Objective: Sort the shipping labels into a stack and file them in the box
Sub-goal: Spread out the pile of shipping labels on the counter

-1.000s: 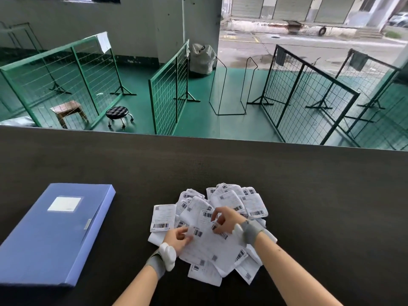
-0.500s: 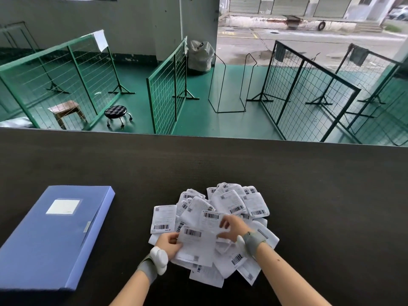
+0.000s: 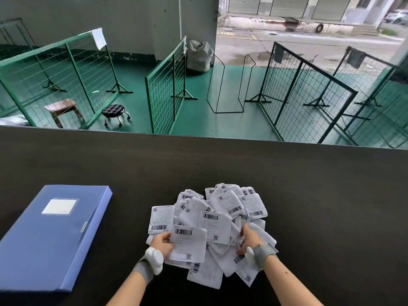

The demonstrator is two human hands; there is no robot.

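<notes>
Your left hand (image 3: 162, 241) pinches one white barcoded shipping label (image 3: 188, 244); your right hand (image 3: 249, 238) grips another in the loose heap of white labels (image 3: 229, 208) just beyond your fingers, on the dark worktop (image 3: 309, 195). The shut blue file box (image 3: 50, 235) lies left; green mesh fence panels (image 3: 167, 89) stand far beyond.

One blue file box (image 3: 50, 237), one heap of labels (image 3: 220, 221), two stools (image 3: 116, 112), two hands (image 3: 162, 241).

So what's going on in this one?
A person is sorting a loose pile of shipping labels on a dark table. The left hand holds a small stack of labels by its edge, and the right hand is reaching into the pile, fingers curled on another label. The blue file box lies shut to the left; nothing has been filed yet.
</notes>
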